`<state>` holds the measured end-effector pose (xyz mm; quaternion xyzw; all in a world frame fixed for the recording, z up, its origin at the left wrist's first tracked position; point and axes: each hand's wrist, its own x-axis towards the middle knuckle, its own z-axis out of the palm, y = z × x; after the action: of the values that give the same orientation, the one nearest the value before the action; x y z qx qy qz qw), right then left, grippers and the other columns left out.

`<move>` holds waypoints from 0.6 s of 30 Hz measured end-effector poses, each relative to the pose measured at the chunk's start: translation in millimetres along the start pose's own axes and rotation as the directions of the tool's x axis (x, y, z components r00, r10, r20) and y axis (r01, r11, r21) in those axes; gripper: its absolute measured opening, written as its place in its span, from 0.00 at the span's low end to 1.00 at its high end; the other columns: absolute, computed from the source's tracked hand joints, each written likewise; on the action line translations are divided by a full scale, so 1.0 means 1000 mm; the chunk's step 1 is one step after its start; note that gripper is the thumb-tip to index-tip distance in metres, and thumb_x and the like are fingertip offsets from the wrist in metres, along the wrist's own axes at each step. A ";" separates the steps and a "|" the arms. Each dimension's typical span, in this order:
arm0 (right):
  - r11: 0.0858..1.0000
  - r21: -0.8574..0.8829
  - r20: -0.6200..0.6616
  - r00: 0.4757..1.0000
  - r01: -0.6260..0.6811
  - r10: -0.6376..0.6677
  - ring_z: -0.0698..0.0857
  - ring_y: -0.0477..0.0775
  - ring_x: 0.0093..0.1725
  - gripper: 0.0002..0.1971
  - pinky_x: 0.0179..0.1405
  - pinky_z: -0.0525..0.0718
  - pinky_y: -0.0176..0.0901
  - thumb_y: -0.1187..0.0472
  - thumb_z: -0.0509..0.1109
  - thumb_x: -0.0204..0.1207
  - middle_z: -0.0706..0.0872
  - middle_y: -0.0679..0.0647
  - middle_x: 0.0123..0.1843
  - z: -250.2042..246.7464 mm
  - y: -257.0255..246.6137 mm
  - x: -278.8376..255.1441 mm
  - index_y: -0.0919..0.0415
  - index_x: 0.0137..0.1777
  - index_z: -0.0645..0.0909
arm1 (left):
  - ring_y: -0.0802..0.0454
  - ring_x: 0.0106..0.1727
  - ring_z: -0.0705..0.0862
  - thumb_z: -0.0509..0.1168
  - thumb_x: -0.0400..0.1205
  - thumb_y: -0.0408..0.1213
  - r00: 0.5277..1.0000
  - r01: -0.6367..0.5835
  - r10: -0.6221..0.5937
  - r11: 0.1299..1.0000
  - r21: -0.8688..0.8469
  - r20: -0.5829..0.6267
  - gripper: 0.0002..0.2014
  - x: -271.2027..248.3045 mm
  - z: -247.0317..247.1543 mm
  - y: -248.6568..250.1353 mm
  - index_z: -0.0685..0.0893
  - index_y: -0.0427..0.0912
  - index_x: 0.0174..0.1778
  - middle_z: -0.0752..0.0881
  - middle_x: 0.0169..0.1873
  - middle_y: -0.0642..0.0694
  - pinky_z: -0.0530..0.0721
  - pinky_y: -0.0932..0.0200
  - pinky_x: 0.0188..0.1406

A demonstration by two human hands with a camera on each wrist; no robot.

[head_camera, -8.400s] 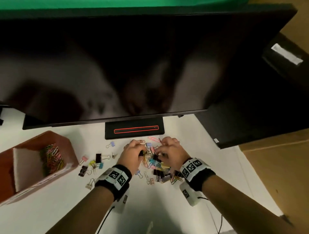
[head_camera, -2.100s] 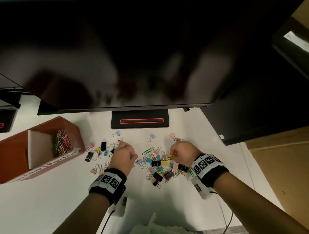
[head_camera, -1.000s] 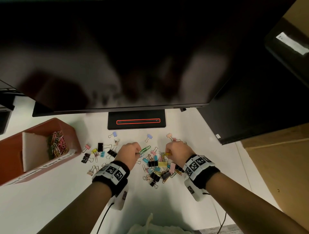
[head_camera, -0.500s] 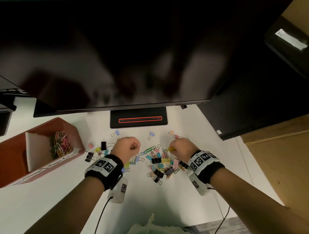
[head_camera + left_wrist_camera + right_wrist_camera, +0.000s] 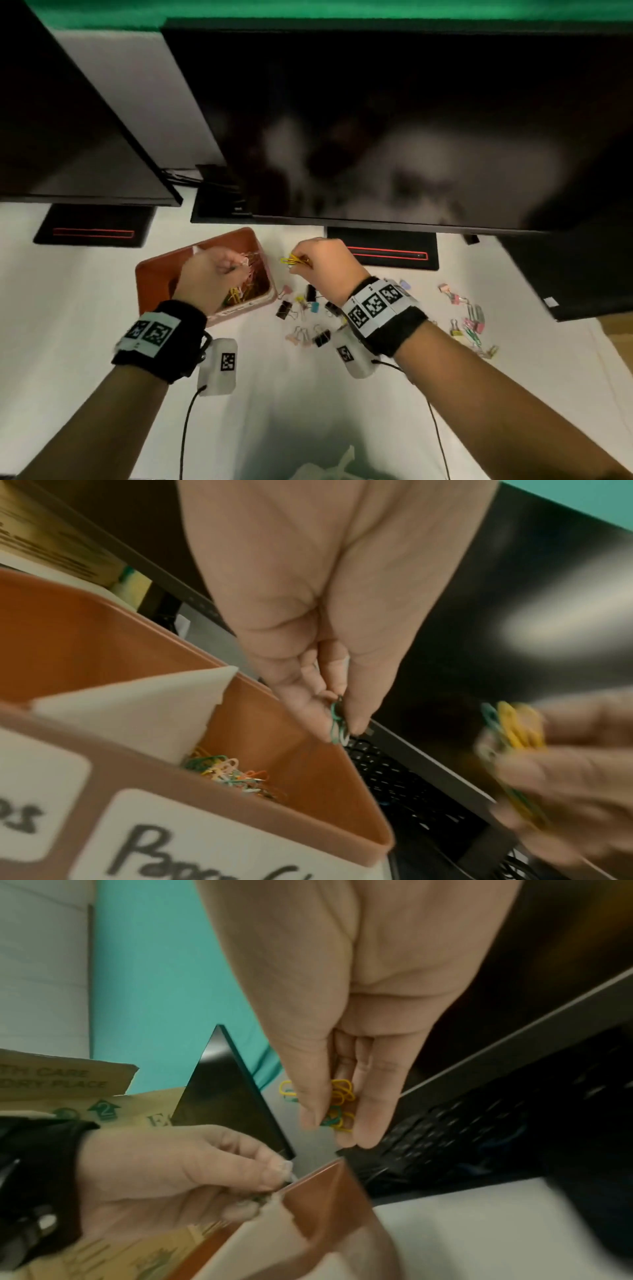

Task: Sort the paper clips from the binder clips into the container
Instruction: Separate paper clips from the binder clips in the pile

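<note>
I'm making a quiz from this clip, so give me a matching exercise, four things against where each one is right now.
Things:
1. left hand
2. right hand
3. binder clips
4. sorted paper clips

Places:
A. loose on the white desk
B. lying in the brown container's right compartment
C. above the container, pinching clips
D. beside the container, pinching yellow clips

Pairs: 1-C, 2-D, 3-A, 4-B

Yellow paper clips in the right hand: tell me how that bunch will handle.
The yellow paper clips are thin wire loops, so probably very light. Pinched loosely by the right hand, a few could slip out. Bunched together, they will likely snag and drop in a clump.
</note>
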<state>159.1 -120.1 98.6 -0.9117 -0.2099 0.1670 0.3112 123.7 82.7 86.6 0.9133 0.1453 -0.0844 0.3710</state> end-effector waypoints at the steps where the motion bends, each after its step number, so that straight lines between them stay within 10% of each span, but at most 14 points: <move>1: 1.000 0.027 0.011 1.000 0.003 -0.003 0.84 0.60 0.49 0.08 0.49 0.81 0.49 0.60 0.69 0.75 0.87 0.60 0.48 0.011 -0.016 0.014 0.62 0.50 0.84 | 0.56 0.42 0.85 0.71 0.76 0.37 1.000 0.004 -0.004 1.000 0.000 0.003 0.06 0.004 -0.002 -0.008 0.86 0.41 0.46 0.88 0.42 0.47 0.77 0.72 0.39; 7: 0.990 0.133 0.057 0.997 -0.055 0.048 0.84 0.55 0.57 0.22 0.60 0.83 0.49 0.56 0.70 0.76 0.85 0.57 0.61 0.048 -0.051 0.041 0.58 0.69 0.74 | 0.48 0.57 0.82 0.55 0.85 0.42 0.998 -0.056 0.056 0.998 0.031 -0.002 0.15 0.000 -0.021 -0.022 0.81 0.42 0.62 0.85 0.55 0.45 0.78 0.53 0.59; 11: 0.985 0.159 -0.036 0.997 -0.066 0.072 0.84 0.47 0.45 0.14 0.46 0.82 0.36 0.54 0.67 0.78 0.84 0.48 0.54 0.032 -0.017 0.003 0.53 0.63 0.79 | 0.58 0.53 0.81 0.59 0.83 0.42 0.983 -0.165 0.171 0.982 -0.088 0.065 0.11 -0.014 -0.014 -0.009 0.81 0.48 0.59 0.84 0.51 0.54 0.79 0.64 0.53; 18: 0.916 -0.039 -0.028 0.917 -0.399 0.398 0.77 0.44 0.39 0.15 0.47 0.82 0.43 0.53 0.72 0.74 0.79 0.45 0.48 -0.001 0.107 -0.117 0.50 0.60 0.81 | 0.59 0.46 0.84 0.66 0.78 0.36 0.865 -0.333 0.360 0.933 -0.137 0.349 0.13 -0.036 0.075 0.037 0.80 0.47 0.60 0.84 0.50 0.51 0.82 0.66 0.47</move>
<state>89.1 -253.7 51.5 -0.9435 -0.0203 0.2134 0.2528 98.8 -2.3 67.3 0.8783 -0.0902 -0.1810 0.4333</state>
